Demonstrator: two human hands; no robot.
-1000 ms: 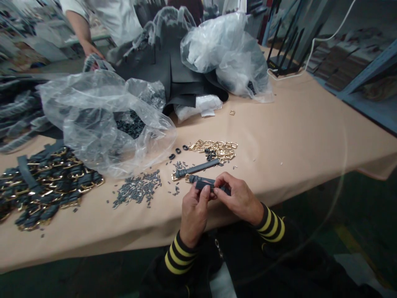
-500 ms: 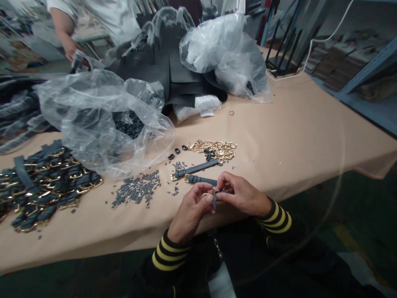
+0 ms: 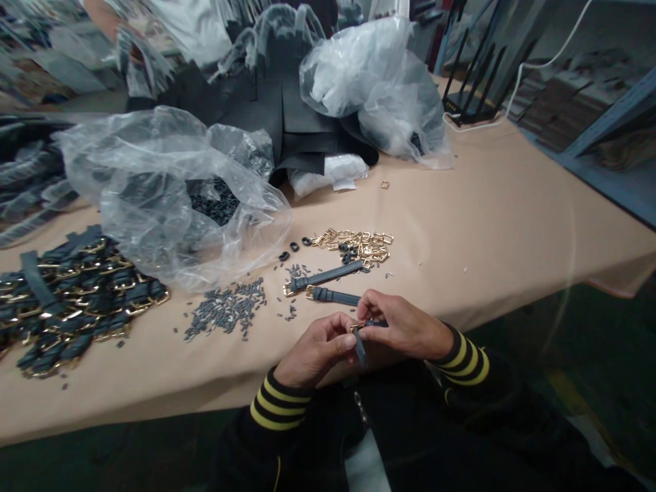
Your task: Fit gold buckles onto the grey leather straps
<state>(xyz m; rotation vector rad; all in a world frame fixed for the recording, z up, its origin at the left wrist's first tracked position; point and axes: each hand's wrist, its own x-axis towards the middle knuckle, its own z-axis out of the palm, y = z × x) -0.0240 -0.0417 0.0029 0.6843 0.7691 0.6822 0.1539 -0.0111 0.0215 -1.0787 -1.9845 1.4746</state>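
Observation:
My left hand (image 3: 318, 348) and my right hand (image 3: 402, 324) meet at the table's near edge, both pinched on a short dark grey strap (image 3: 360, 348) with a gold buckle (image 3: 357, 327) at its top end. The strap hangs down between my fingers. Just beyond my hands lie two more grey straps with gold buckles (image 3: 328, 295), side by side on the beige table (image 3: 502, 219). A heap of loose gold buckles (image 3: 361, 244) lies behind them, and a scatter of small dark pins (image 3: 225, 311) is to the left.
A pile of finished buckled straps (image 3: 76, 301) lies at the left. A clear plastic bag of black loops (image 3: 169, 191) sits behind the pins. Dark leather sheets and more plastic bags (image 3: 369, 82) crowd the back. Another person stands at the far left. A router (image 3: 469, 102) stands at the back right.
My hands drew back toward me and lifted the strap off the table; it turned from lying flat to hanging down. The other person's hand at the far left moved away.

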